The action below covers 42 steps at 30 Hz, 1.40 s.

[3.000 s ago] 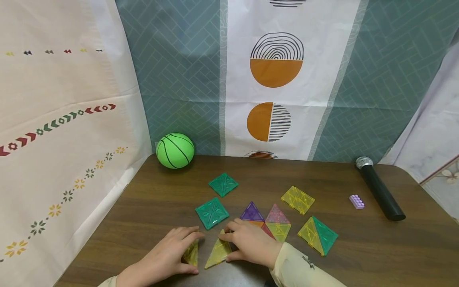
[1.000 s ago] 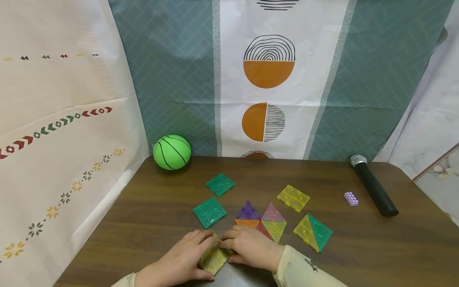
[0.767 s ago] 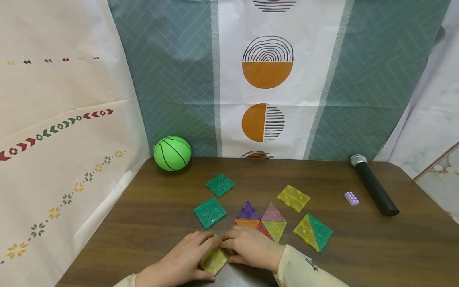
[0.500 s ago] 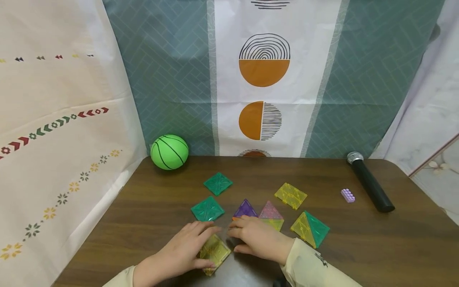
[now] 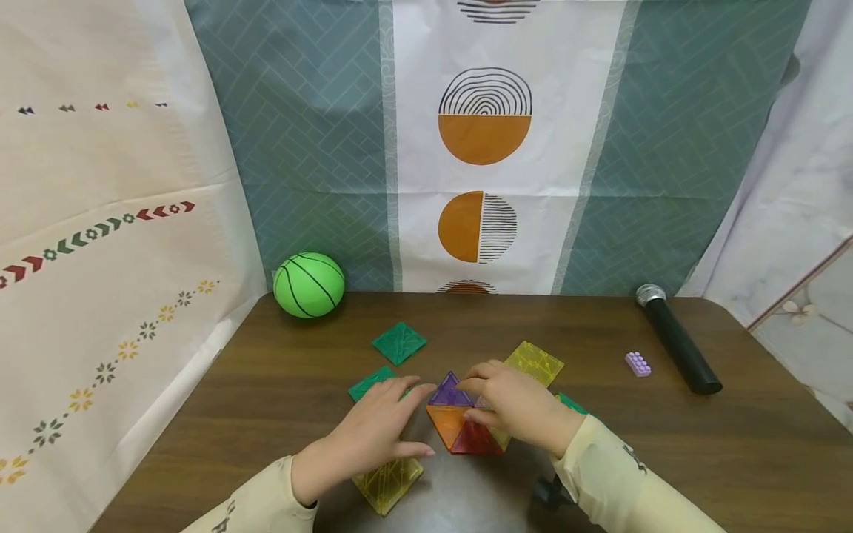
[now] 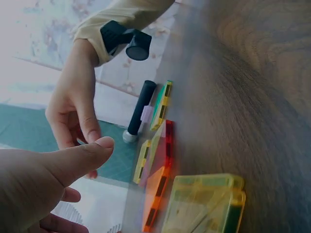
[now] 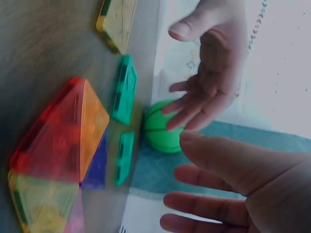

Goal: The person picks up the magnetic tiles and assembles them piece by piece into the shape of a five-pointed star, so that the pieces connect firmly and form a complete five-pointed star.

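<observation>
Both hands hover above the table with fingers spread, holding nothing. My left hand (image 5: 376,426) is over a square of yellow translucent magnetic tiles (image 5: 388,485), which lies flat near the front edge. In the left wrist view those yellow tiles (image 6: 204,206) look stacked in layers. My right hand (image 5: 520,403) hangs above a group of joined triangle tiles and hides part of it. A purple triangle (image 5: 450,392), an orange triangle (image 5: 445,422) and a red triangle (image 5: 477,440) show there. In the right wrist view, a pale yellow-green triangle (image 7: 43,199) adjoins the red one.
Two green tile squares lie behind, one clear of the hands (image 5: 399,343), one partly under the left hand. A yellow tile rectangle (image 5: 535,361) and a partly hidden green tile (image 5: 571,403) are right. A green ball (image 5: 309,285), purple brick (image 5: 637,363) and microphone (image 5: 676,344) stand farther off.
Earlier, the hands brought two yellow pieces together into one square. Both have since let go and risen; the right hand has moved right over the coloured triangles, the left forward off the yellow tiles.
</observation>
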Motion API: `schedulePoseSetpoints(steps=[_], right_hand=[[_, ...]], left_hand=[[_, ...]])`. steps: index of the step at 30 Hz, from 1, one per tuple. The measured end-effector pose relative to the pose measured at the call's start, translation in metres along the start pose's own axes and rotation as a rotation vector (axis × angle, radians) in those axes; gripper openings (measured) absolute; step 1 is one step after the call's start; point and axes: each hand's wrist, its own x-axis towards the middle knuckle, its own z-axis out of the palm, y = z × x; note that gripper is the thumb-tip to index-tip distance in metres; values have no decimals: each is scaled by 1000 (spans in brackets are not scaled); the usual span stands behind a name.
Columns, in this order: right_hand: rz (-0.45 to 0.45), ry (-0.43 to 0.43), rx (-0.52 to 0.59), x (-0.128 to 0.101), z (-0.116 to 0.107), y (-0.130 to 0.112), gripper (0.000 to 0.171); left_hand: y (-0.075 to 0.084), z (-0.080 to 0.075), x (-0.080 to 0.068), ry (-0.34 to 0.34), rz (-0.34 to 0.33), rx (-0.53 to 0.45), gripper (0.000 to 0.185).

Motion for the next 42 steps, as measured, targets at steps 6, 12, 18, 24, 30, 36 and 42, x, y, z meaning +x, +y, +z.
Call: schedulePoseSetpoints(steps=[6,12,18,24,30,36,42], right_hand=[[165,-16,11,-9,5,11,38],[321,-59,24,-21,17,19,44],[381,-79,59,-29,33,23,45],[384,-57,82,-32,43,27,46],[406,-5,131,-33,46,33,40],[453,32,308,-33,48,37,35],[463,66,450,-32,51,42,35]], left_hand=[[6,11,11,-61,-42,-1,81],[13,26,23,-79,-72,3,90],[18,45,29,-80,-116,59,94],[19,58,30,-40,-165,54,96],[18,63,32,16,-174,-39,96],[18,67,32,75,-199,-155,98],[19,69,30,113,-217,-243,100]])
